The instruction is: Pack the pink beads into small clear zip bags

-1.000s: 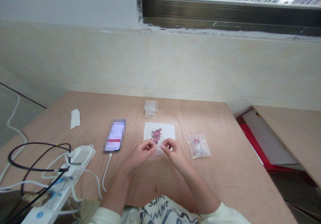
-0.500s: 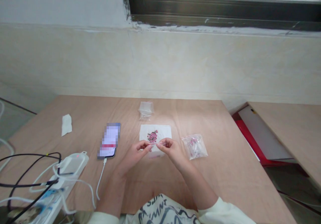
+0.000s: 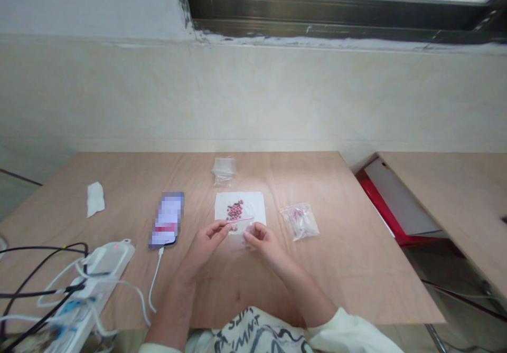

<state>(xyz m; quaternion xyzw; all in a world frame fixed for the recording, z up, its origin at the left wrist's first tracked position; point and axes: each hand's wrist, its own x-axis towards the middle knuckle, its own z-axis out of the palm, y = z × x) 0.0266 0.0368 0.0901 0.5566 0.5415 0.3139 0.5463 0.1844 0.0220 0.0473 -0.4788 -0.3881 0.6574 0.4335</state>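
Observation:
My left hand (image 3: 208, 241) pinches one end of a thin pink cord-like strand (image 3: 242, 220), which points straight out to the right. Close by on the right, the thumb and fingers of my right hand (image 3: 263, 240) are pressed together; whatever they hold is too small to make out. Just beyond my hands lies a white sheet (image 3: 259, 200), flat on the table. On it is a heap of small pink and dark beads (image 3: 235, 210), with a few pieces nearer my fingers.
A clear plastic bag (image 3: 300, 221) with pinkish contents lies right of the sheet, another clear bag (image 3: 224, 171) behind it. To the left are a phone (image 3: 167, 220) on a white cable, a paper scrap (image 3: 95, 199) and a power strip (image 3: 103, 263) with tangled cords.
My hands have moved apart slightly. The pink strand spanned both hands before; now its right end is free of my right hand. The whole view has shifted a little.

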